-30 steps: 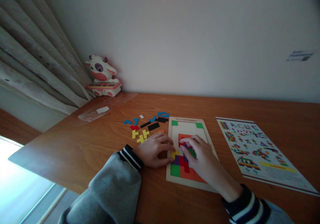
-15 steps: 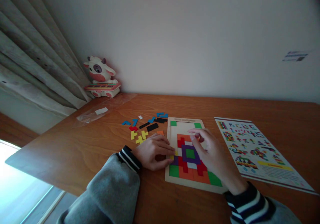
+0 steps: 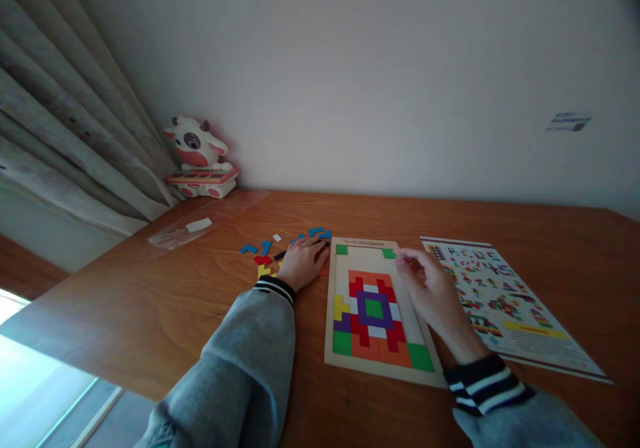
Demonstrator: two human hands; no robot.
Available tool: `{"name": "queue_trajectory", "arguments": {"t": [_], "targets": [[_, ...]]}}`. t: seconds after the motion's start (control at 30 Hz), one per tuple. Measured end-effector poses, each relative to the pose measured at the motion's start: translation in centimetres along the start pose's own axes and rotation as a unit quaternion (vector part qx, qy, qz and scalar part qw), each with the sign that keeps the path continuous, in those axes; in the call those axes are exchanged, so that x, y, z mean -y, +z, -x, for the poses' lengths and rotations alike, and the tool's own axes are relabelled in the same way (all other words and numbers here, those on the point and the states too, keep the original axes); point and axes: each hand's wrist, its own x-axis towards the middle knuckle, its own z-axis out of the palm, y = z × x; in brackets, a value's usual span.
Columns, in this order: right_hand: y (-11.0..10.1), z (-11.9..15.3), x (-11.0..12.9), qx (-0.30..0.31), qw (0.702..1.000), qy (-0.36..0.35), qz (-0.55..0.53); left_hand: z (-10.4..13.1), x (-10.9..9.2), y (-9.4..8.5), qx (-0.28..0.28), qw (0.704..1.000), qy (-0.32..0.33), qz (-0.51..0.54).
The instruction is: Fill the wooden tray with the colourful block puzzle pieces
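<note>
A wooden puzzle board (image 3: 375, 372) lies in front of me, partly filled with coloured blocks around a purple ring (image 3: 361, 309) with a green centre. Red, orange, white, yellow and green blocks surround that ring. My left hand (image 3: 304, 263) is over the loose pieces left of the board, fingers stretched out and touching around a black piece (image 3: 324, 243); its palm covers other pieces. Above the board's right side hovers my right hand (image 3: 425, 280), thumb and forefinger pinched near a green corner block (image 3: 389, 253). Whether anything is between those fingertips is hidden.
Loose blue pieces (image 3: 267, 247), a red piece (image 3: 263, 260) and a yellow piece (image 3: 263, 271) lie left of the board. A printed pattern sheet (image 3: 537, 331) is at the right. Farther back are a plastic bag (image 3: 173, 236) and a toy cow (image 3: 200, 158).
My left hand has moved from the board's left edge up and away onto the loose pieces. The right hand has shifted slightly rightward over the board, its fingers drawing closer together.
</note>
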Motion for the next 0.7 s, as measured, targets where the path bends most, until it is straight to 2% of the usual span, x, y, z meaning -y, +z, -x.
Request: {"name": "queue_trajectory", "arguments": {"t": [0.1,0.33,0.47,0.57,0.7], "targets": [[-0.8,-0.6,-0.8,-0.031,0.999,0.028,-0.020,0.0,0.1,-0.4,0.002,1.000,0.002,0.012],[-1.8,-1.5,-2.5,-0.079,0.989,0.095,-0.082,0.4,0.3,-0.8,0.006,0.998,-0.053,0.034],[-1.5,-1.3,-2.2,-0.068,0.989,0.101,-0.089,0.5,0.1,-1.2,-0.031,0.996,-0.013,0.081],[-1.2,-0.9,-1.2,-0.002,0.987,0.114,-0.113,1.0,-1.4,-1.7,-0.079,0.984,0.105,0.119],[-0.3,0.0,0.9,0.207,0.951,0.120,-0.196,2.0,-4.4,-2.0,-0.116,0.944,0.260,0.168]]}}
